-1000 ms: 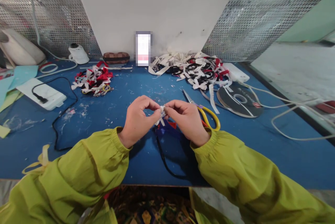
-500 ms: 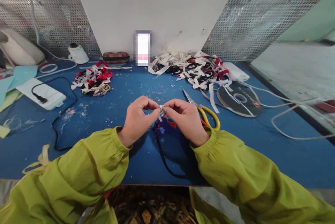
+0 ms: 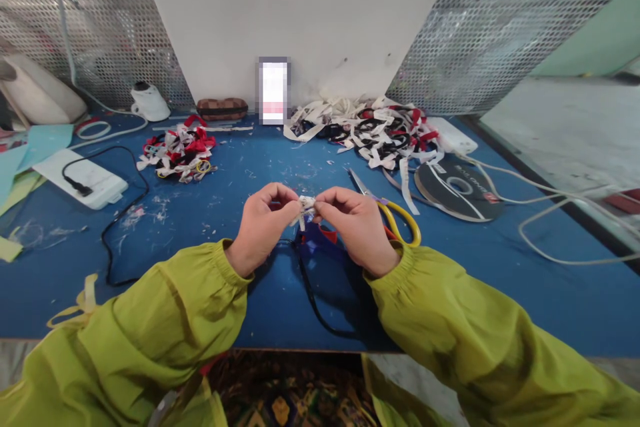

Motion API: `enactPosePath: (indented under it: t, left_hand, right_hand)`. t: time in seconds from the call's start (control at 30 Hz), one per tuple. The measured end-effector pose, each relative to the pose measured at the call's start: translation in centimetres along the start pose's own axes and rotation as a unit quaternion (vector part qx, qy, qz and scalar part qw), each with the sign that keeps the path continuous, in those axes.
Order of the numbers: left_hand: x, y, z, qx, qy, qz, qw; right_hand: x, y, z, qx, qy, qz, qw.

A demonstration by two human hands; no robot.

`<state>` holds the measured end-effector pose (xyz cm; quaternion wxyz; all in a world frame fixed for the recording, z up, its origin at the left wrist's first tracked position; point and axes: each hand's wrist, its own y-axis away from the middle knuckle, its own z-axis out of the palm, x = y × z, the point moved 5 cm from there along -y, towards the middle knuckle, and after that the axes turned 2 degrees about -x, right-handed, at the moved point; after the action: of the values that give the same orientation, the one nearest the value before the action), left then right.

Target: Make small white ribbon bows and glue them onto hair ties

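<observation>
White fabric, seemingly a short crumpled ribbon [image 3: 307, 204], is showing in the head view between both hands, above the blue tabletop [image 3: 240, 174]. The left hand [image 3: 263, 230] is pinching its left side, thumb against fingers; the right hand [image 3: 360, 230] is likewise clamping its right. Good handling is probably depending on even, light tension, with fingertips gripping close to the folds.

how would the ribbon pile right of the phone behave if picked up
The ribbon pile will probably sag: a pale strip lies loosely at its front edge. It may lift as a tangle, since pieces overlap. It's likely light for its bulk, being mostly thin bands.
</observation>
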<state>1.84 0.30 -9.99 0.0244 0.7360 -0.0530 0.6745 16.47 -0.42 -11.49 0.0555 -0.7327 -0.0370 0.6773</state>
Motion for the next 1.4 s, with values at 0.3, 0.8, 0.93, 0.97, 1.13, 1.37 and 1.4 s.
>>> enactPosePath:
  t: [0.3, 0.8, 0.93, 0.97, 1.13, 1.37, 1.4]
  left_hand:
    - [0.0, -0.1, 0.1, 0.002, 0.019, 0.008, 1.000]
    - [-0.2, 0.0, 0.0, 0.019, -0.014, 0.020, 1.000]
    - [-0.9, -0.1, 0.0, 0.037, 0.091, -0.050, 0.994]
    - [-1.2, -0.1, 0.1, 0.036, 0.123, -0.076, 0.989]
    - [-1.6, -0.1, 0.7, -0.016, 0.174, -0.121, 0.977]
    - [-1.4, 0.1, 0.8, -0.042, 0.148, -0.117, 0.981]
    - [-1.5, 0.1, 0.8, -0.031, 0.159, -0.124, 0.979]
  right_hand:
    - [-0.2, 0.2, 0.1, -0.008, 0.030, -0.014, 0.999]
    - [-1.1, 0.4, 0.4, -0.044, 0.079, -0.058, 0.994]
    - [-1.1, 0.6, 0.7, -0.060, 0.075, -0.067, 0.993]
    - [-1.2, 0.7, 0.7, -0.061, 0.076, -0.076, 0.992]
    - [-1.1, 0.7, 0.5, -0.030, 0.066, -0.065, 0.995]
    - [-1.3, 0.6, 0.4, -0.027, 0.087, -0.083, 0.992]
    - [-1.4, 0.7, 0.4, -0.027, 0.109, -0.100, 0.989]
